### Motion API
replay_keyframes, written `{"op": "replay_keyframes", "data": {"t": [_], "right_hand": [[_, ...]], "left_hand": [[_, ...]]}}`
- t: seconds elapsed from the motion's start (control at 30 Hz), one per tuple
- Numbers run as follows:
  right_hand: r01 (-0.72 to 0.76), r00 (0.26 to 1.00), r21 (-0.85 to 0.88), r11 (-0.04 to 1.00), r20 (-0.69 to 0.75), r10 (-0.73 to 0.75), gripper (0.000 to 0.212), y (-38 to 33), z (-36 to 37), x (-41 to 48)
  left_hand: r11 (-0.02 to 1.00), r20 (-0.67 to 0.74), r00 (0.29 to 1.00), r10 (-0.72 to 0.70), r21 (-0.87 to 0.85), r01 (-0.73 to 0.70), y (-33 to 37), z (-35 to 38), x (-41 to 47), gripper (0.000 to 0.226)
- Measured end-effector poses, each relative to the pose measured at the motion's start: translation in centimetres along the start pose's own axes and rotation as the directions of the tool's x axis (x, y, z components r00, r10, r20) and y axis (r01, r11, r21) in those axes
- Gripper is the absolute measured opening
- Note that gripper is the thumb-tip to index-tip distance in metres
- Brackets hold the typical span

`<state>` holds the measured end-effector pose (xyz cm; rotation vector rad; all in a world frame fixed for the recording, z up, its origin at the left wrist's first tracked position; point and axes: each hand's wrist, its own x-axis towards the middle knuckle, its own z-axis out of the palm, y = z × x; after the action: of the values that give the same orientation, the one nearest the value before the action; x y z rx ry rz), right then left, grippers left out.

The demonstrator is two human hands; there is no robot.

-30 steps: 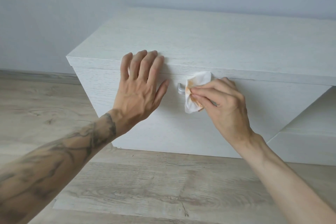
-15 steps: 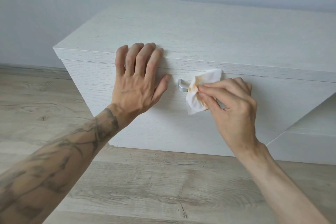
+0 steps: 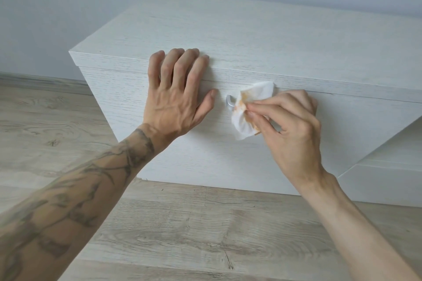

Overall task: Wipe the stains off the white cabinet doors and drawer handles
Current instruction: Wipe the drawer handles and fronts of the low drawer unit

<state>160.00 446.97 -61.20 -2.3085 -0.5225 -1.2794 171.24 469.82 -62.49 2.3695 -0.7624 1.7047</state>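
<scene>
A low white wood-grain cabinet (image 3: 262,36) stands against the wall, its drawer front (image 3: 205,157) facing me. My left hand (image 3: 175,100) lies flat on the drawer front with straight fingers reaching the top edge. My right hand (image 3: 290,125) pinches a crumpled white wipe (image 3: 249,107) with orange-brown stains on it. The wipe is wrapped over the silver drawer handle (image 3: 229,103), whose left end alone shows. The rest of the handle is hidden by the wipe and my fingers.
A lower white cabinet section (image 3: 392,166) adjoins on the right. Light wood-look flooring (image 3: 182,230) runs in front and to the left, with a baseboard (image 3: 41,80) along the pale grey wall (image 3: 68,7).
My right hand has slid the wipe a little to the right along the handle, uncovering its left end. My left hand stays flat on the drawer front.
</scene>
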Motion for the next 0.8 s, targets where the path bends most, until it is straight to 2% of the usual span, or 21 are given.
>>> {"op": "replay_keyframes", "data": {"t": [0.1, 0.17, 0.23, 0.4, 0.53, 0.67, 0.8], "right_hand": [[-0.133, 0.989, 0.013, 0.991, -0.057, 0.133, 0.007, -0.4, -1.3, -0.9], [-0.241, 0.960, 0.109, 0.965, -0.118, 0.253, 0.012, -1.7, -1.3, -0.4], [-0.264, 0.947, 0.179, 0.948, -0.136, 0.290, 0.018, -2.7, -0.8, 0.8], [-0.151, 0.989, 0.022, 0.988, 0.000, 0.151, 0.014, -2.7, 0.7, 0.2], [-0.043, 0.999, -0.107, 0.993, -0.028, 0.040, 0.017, -1.6, 0.6, -0.7], [0.043, 0.998, -0.108, 0.993, -0.047, -0.049, 0.009, -1.2, 1.3, 0.1], [0.053, 0.998, -0.067, 0.996, -0.014, -0.054, 0.010, -0.6, 0.8, 0.3]], "left_hand": [[1.000, 0.000, 1.000, -0.004, 0.005, 0.004, 0.0, 0.0, 0.0, 0.058], [1.000, 0.001, 1.000, -0.013, 0.002, 0.013, 0.1, 0.0, 0.1, 0.057], [1.000, -0.002, 1.000, -0.017, -0.004, 0.017, 0.1, 0.1, 0.1, 0.057], [0.999, 0.008, 0.999, -0.037, -0.006, 0.037, 0.2, -0.3, 0.1, 0.057], [0.999, 0.016, 0.999, -0.046, -0.014, 0.046, 0.4, -0.7, 0.0, 0.054], [0.998, -0.010, 0.998, -0.065, -0.018, 0.065, 0.6, -0.5, 0.1, 0.052], [0.998, -0.023, 0.997, -0.067, -0.022, 0.067, 0.6, -0.3, 0.1, 0.052]]}}
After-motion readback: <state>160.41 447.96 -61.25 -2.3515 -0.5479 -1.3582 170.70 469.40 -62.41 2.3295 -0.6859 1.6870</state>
